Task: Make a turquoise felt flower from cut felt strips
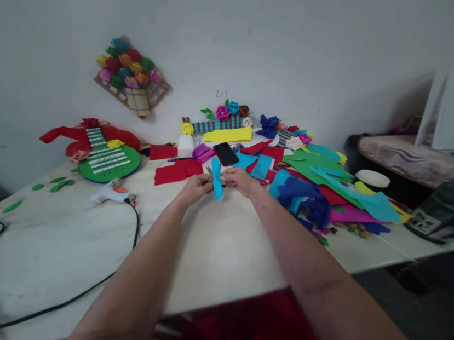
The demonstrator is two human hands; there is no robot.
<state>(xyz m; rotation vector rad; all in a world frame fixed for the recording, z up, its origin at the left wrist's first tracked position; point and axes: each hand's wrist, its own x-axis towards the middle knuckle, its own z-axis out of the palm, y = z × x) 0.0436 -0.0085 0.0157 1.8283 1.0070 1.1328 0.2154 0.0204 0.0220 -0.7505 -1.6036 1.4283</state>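
Note:
Between my two hands a light-blue piece of crepe paper (216, 180) is held upright, pinched narrow at its middle. The fingers of my left hand (197, 189) close on its left side. From the right, my right hand (239, 180) pinches it with thumb and fingertips. Just behind the paper, a dark pointed blade, apparently of scissors (209, 170), shows in part; the hands hide the rest. Red crepe paper pieces (172, 173) lie left of the hands, and a black phone (226, 154) rests beyond them.
A white glue gun (109, 193) with a black cable (136, 225) lies at the left. Behind it stands a green guitar-shaped craft (110, 162). Heaped coloured paper (318, 167) covers the right, near a dark glass jar (449, 214) and a white lid (372, 178). Green paper leaves (59, 185) lie far left.

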